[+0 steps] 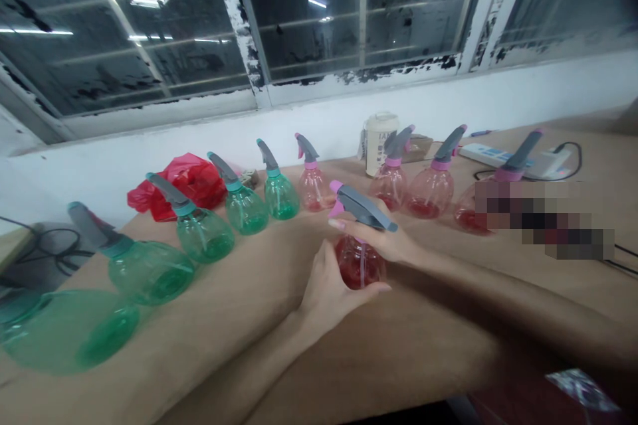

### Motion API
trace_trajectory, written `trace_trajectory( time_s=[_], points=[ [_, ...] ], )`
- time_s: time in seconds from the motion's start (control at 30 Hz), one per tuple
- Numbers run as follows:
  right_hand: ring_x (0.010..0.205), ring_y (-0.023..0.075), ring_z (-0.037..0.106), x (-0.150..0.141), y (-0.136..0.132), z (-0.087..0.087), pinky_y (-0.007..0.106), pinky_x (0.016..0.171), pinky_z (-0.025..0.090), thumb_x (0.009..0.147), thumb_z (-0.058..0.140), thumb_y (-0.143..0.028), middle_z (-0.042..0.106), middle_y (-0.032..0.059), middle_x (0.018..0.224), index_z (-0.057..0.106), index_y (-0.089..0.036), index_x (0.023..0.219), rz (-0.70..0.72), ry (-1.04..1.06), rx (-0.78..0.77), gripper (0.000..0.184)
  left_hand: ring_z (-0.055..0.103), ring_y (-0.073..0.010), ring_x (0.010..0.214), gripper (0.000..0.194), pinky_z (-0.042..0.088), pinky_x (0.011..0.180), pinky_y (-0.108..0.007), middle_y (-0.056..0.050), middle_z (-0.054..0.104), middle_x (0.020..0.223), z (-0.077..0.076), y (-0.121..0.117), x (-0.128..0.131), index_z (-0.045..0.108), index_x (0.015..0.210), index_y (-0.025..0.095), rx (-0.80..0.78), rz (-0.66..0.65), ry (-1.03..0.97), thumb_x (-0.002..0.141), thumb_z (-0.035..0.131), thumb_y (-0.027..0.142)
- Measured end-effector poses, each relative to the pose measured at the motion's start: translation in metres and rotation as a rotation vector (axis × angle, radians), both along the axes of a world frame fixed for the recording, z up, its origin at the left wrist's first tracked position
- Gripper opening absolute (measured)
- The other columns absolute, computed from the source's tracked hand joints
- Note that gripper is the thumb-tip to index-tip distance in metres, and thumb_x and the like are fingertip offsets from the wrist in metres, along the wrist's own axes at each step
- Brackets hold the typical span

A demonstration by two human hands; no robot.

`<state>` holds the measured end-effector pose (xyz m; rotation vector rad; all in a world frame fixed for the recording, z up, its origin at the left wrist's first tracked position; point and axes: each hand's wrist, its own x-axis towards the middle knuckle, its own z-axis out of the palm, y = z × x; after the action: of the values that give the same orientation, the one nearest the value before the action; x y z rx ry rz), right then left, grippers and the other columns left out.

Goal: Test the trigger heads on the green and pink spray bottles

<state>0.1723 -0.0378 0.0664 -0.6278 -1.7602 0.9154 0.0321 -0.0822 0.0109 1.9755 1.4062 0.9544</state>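
A pink spray bottle (359, 264) with a grey trigger head stands near the middle of the table, red liquid inside. My left hand (326, 289) is wrapped round its lower body, thumb along the near side. Around the collar just under the head, my right hand (389, 240) grips with its fingers; part of them is hidden behind the bottle. Behind stand several more pink bottles, among them one (314, 187) at the left and one (431, 192) at the right. A row of green spray bottles, such as this one (204, 236), curves toward the near left.
A crumpled red plastic bag (182, 182) lies behind the green bottles. A cream-coloured cup (377, 146) stands by the wall. At the right back are a white power strip (486, 155) and black cables. A pixelated patch hides part of the right side. Windows rise behind the table (249, 292).
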Motion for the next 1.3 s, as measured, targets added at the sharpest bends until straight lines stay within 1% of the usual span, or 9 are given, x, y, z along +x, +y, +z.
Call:
trace_trajectory(
  time_s=[0.23, 0.4, 0.53, 0.67, 0.8, 0.9, 1.07, 1.17, 1.3],
  points=[
    [0.093, 0.0215, 0.063, 0.0016, 0.0004, -0.0001, 0.038, 0.085, 0.047, 0.078, 0.065, -0.033, 0.069, 0.0018, 0.096, 0.065, -0.025, 0.101, -0.041, -0.025, -0.008, 0.025, 0.054, -0.0345, 0.111, 0.080, 0.044, 0.092, -0.054, -0.015, 0.054, 0.116, 0.0007, 0.0006, 0.0007, 0.040, 0.117, 0.015, -0.020, -0.001, -0.021, 0.058, 0.076, 0.054],
    [0.093, 0.0200, 0.063, 0.0012, 0.0001, 0.0001, 0.035, 0.083, 0.048, 0.079, 0.064, -0.034, 0.069, 0.0006, 0.094, 0.065, -0.024, 0.094, -0.044, -0.031, -0.008, 0.018, 0.054, -0.0345, 0.112, 0.078, 0.044, 0.094, -0.054, -0.014, 0.054, 0.117, -0.0005, 0.0005, 0.0001, 0.040, 0.119, 0.018, -0.012, -0.018, -0.044, 0.059, 0.075, 0.054],
    [0.089, 0.0181, 0.063, 0.0006, -0.0006, -0.0006, 0.033, 0.082, 0.047, 0.079, 0.064, -0.035, 0.069, -0.0006, 0.096, 0.064, -0.025, 0.097, -0.042, -0.019, -0.006, 0.020, 0.054, -0.0343, 0.111, 0.078, 0.043, 0.094, -0.054, -0.015, 0.055, 0.116, -0.0004, 0.0004, 0.0003, 0.040, 0.117, 0.017, -0.005, -0.009, -0.042, 0.059, 0.076, 0.053],
    [0.080, 0.0160, 0.064, 0.0009, -0.0003, -0.0028, 0.030, 0.075, 0.049, 0.079, 0.066, -0.034, 0.068, -0.0028, 0.088, 0.065, -0.027, 0.096, -0.068, -0.018, -0.021, 0.019, 0.054, -0.0342, 0.109, 0.077, 0.044, 0.092, -0.054, -0.015, 0.055, 0.114, 0.0026, -0.0006, 0.0012, 0.041, 0.116, 0.016, 0.002, 0.002, -0.026, 0.058, 0.076, 0.053],
    [0.082, 0.0170, 0.064, 0.0013, 0.0002, -0.0036, 0.031, 0.076, 0.049, 0.081, 0.063, -0.035, 0.069, -0.0026, 0.089, 0.065, -0.028, 0.096, -0.054, -0.033, -0.022, 0.016, 0.054, -0.0348, 0.111, 0.077, 0.043, 0.093, -0.055, -0.014, 0.055, 0.114, 0.0040, -0.0008, 0.0014, 0.042, 0.117, 0.018, -0.007, 0.002, -0.037, 0.057, 0.077, 0.051],
    [0.078, 0.0172, 0.064, 0.0006, -0.0006, -0.0014, 0.031, 0.073, 0.049, 0.082, 0.061, -0.038, 0.067, -0.0019, 0.082, 0.066, -0.027, 0.091, -0.046, -0.052, -0.031, 0.014, 0.053, -0.0340, 0.113, 0.078, 0.042, 0.095, -0.055, -0.014, 0.054, 0.117, 0.0025, 0.0001, 0.0011, 0.040, 0.119, 0.018, -0.020, -0.011, -0.051, 0.058, 0.077, 0.050],
    [0.064, 0.0146, 0.058, -0.0013, -0.0029, 0.0045, 0.029, 0.064, 0.048, 0.081, 0.060, -0.042, 0.059, -0.0035, 0.067, 0.063, -0.025, 0.079, -0.105, -0.070, -0.031, 0.017, 0.052, -0.0351, 0.114, 0.080, 0.042, 0.096, -0.056, -0.015, 0.054, 0.119, 0.0006, 0.0002, 0.0007, 0.040, 0.120, 0.018, -0.011, -0.008, -0.050, 0.057, 0.077, 0.052],
    [0.059, 0.0126, 0.053, -0.0017, -0.0032, 0.0057, 0.028, 0.060, 0.045, 0.082, 0.060, -0.041, 0.054, -0.0053, 0.063, 0.059, -0.024, 0.075, -0.109, -0.073, -0.017, 0.018, 0.053, -0.0360, 0.113, 0.081, 0.043, 0.094, -0.056, -0.016, 0.054, 0.118, 0.0011, -0.0007, 0.0009, 0.040, 0.119, 0.016, -0.033, 0.011, -0.038, 0.057, 0.077, 0.054],
    [0.057, 0.0120, 0.051, -0.0021, -0.0024, 0.0038, 0.027, 0.058, 0.043, 0.081, 0.060, -0.041, 0.052, -0.0053, 0.061, 0.057, -0.022, 0.072, -0.145, -0.067, -0.015, 0.020, 0.052, -0.0350, 0.115, 0.078, 0.042, 0.096, -0.055, -0.016, 0.054, 0.119, 0.0026, -0.0010, 0.0013, 0.040, 0.118, 0.017, -0.034, -0.020, -0.053, 0.058, 0.077, 0.052]
  ],
)
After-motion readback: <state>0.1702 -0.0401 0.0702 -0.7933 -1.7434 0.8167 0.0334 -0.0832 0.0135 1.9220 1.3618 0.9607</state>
